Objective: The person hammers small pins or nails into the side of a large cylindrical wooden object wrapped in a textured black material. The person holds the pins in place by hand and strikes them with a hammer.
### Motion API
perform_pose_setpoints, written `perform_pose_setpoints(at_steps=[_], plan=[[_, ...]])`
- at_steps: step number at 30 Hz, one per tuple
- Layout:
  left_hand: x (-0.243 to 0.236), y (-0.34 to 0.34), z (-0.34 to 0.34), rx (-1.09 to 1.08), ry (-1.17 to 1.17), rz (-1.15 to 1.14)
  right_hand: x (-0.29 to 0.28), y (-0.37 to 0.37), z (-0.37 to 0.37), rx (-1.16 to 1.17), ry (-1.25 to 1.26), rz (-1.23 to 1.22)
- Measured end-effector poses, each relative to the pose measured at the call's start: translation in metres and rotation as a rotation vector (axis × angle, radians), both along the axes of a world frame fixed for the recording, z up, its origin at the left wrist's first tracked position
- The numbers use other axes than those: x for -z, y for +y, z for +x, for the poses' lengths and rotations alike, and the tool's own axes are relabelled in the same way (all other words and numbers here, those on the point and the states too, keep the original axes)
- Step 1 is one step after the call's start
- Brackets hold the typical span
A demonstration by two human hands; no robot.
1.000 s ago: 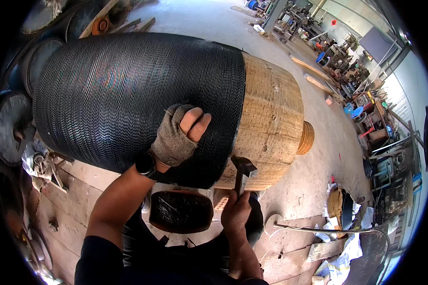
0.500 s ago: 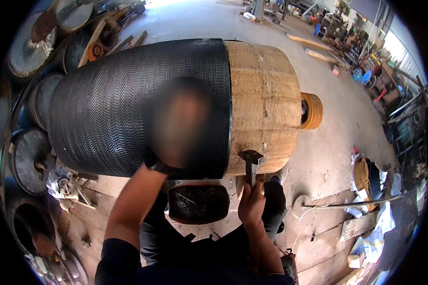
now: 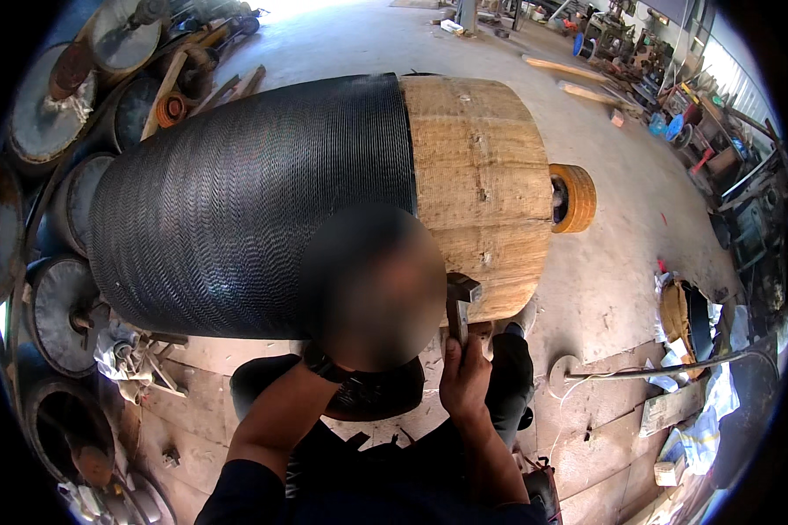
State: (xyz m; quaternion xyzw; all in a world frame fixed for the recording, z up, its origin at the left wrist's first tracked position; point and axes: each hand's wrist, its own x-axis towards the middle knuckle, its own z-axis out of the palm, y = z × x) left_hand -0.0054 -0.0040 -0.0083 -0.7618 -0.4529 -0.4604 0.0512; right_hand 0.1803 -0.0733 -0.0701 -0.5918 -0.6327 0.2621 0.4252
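Across the view lies a large roller whose left part is a black, finely ridged covering (image 3: 228, 210); its right part is a tan, wood-like surface (image 3: 481, 166). My right hand (image 3: 466, 376) is closed around the handle of a hammer (image 3: 462, 287), its metal head up against the lower edge of the tan part. My left hand (image 3: 375, 293) is over the lower right of the black covering, near the seam. A round blur hides its fingers and anything in them. Below that hand, between my knees, is a dark shallow tray (image 3: 381, 398), partly covered by my wrist.
An orange ringed wheel (image 3: 573, 199) projects from the roller's right end. Stacked drums (image 3: 61, 302) line the left side. At right, a metal rod (image 3: 648, 374) on a round base stands near white sacks (image 3: 705, 420) and boards. Timber (image 3: 573, 70) lies on the floor beyond.
My left hand has come down and right, from the middle of the black covering to above the tray. The hammer has dipped slightly, still in my right hand.
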Motion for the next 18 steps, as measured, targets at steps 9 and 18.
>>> perform_pose_setpoints(at_steps=[9,18], plan=[[-0.01,0.008,0.005,0.021,-0.041,-0.061,-0.021,0.007,-0.007,-0.012,-0.023,0.125],[-0.018,0.009,0.019,0.039,-0.079,-0.028,-0.026,0.008,-0.007,0.028,-0.052,0.173]])
